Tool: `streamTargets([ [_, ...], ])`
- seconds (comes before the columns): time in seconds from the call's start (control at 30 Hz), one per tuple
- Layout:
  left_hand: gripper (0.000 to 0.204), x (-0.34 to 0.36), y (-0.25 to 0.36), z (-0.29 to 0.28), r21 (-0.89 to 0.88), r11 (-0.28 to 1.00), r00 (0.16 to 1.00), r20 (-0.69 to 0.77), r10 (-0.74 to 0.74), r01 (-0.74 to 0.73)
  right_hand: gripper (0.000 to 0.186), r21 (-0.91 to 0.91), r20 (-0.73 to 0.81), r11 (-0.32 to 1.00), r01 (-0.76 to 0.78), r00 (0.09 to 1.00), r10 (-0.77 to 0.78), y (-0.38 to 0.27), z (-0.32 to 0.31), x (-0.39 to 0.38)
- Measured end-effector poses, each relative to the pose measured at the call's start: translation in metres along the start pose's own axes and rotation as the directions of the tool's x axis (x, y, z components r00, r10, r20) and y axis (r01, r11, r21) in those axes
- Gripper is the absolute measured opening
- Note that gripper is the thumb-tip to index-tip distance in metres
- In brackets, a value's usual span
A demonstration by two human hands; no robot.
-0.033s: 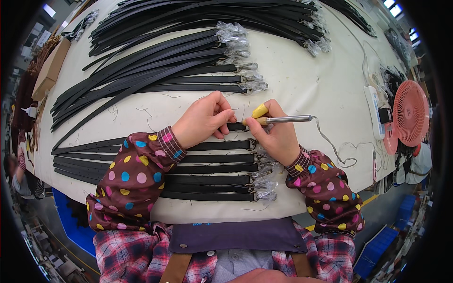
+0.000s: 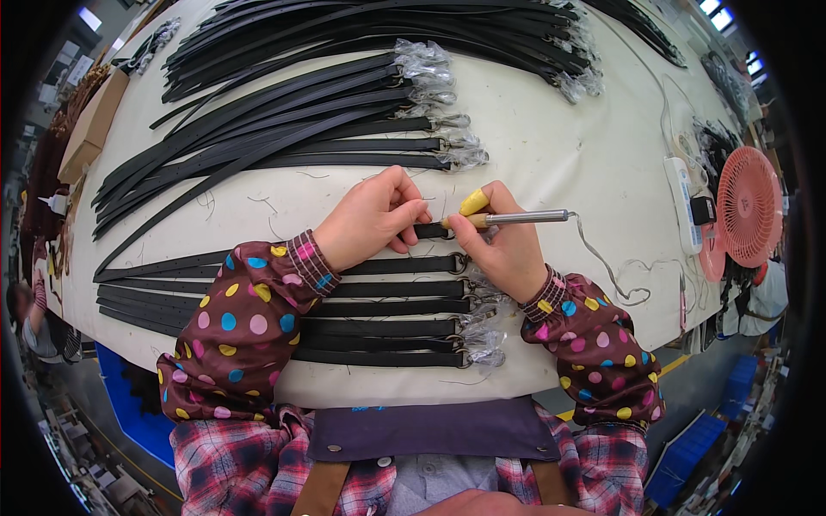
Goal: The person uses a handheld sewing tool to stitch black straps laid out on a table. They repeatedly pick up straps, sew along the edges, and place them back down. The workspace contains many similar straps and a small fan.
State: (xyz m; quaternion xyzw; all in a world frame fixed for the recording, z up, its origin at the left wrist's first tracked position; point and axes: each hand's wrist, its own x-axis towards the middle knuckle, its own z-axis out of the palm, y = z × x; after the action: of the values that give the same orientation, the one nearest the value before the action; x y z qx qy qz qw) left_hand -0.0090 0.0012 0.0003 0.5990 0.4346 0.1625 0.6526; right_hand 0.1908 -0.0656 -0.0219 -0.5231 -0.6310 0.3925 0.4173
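Note:
A black strap [image 2: 428, 230] lies crosswise at the centre, its metal-ringed end pinched in my left hand [image 2: 366, 219]. My right hand [image 2: 503, 254], with a yellow cover on one finger, grips a pen-like tool [image 2: 525, 217] with a steel shaft and wooden-coloured part; a cable runs from its back. The tool's front meets the strap end, though the exact tip is hidden. Just below my hands lies a row of several black straps [image 2: 379, 308], their ringed ends wrapped in clear plastic [image 2: 482, 340].
Bundled straps [image 2: 258, 138] cover the upper white table [image 2: 607, 146]. A pink fan [image 2: 748, 206], white power strip [image 2: 682, 206] and cords stand at right, a cardboard box [image 2: 90, 125] at left. Blue crates [image 2: 684, 456] sit on the floor. Other people [image 2: 39, 331] appear at the left edge.

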Motion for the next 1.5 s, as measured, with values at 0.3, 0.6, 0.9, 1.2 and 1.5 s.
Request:
streamTargets([
  [0.3, 0.016, -0.002, 0.005, -0.003, 0.045, 0.999, 1.0, -0.008, -0.002, 0.002, 0.019, 0.05, -0.004, 0.999, 0.015, 1.0, -0.014, -0.003, -0.001, 0.0],
  [0.6, 0.026, -0.009, -0.005, -0.009, 0.718, 0.608, 0.915, 0.099, 0.392, -0.339, 0.02, -0.399, 0.131, 0.809, 0.432, 0.9, -0.416, 0.0, -0.026, 0.006],
  [0.9, 0.019, -0.009, 0.001, -0.022, 0.92, 0.379, 0.809, -0.15, 0.569, -0.096, 0.022, -0.324, 0.139, 0.857, 0.4, 0.916, -0.375, 0.002, -0.022, 0.006],
  [1.2, 0.028, -0.017, 0.008, -0.006, 0.799, 0.55, 0.946, 0.066, 0.317, -0.241, 0.018, -0.377, 0.078, 0.807, 0.454, 0.884, -0.461, 0.003, -0.026, 0.008],
  [1.5, 0.029, -0.015, -0.002, 0.001, 0.643, 0.698, 0.93, 0.065, 0.361, -0.316, 0.019, -0.373, 0.099, 0.81, 0.453, 0.887, -0.451, 0.004, -0.031, 0.009],
])
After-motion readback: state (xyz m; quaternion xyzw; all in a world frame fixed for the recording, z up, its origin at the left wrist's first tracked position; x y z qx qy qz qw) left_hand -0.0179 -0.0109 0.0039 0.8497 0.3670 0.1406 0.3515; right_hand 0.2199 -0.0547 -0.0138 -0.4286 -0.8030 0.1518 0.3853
